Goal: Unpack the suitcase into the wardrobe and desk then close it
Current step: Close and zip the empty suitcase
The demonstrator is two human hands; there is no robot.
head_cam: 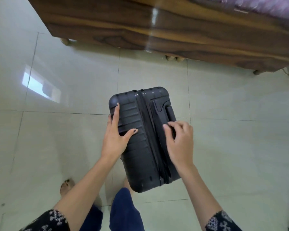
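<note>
The black hard-shell suitcase (137,147) stands closed on the pale tiled floor (57,139), at the middle of the view and just in front of the person's legs. Its zip (145,117) runs from far to near down the upward face.

The left hand (114,139) lies flat on the ribbed left half of the shell. Its fingers (115,114) are straight and reach toward the far left corner, with the thumb spread to the right and nothing grasped.

The right hand (180,142) is right of the zip, at the near end of the carry handle (165,110). Its fingers are bent and the thumb is set against them, pinching at the suitcase there. Whether they clasp the handle or a zip pull cannot be told.

Nearer are navy trousers (123,210) and a bare foot (66,185) on the left. A wooden bed frame (157,30) crosses the far side, well apart from the suitcase.
</note>
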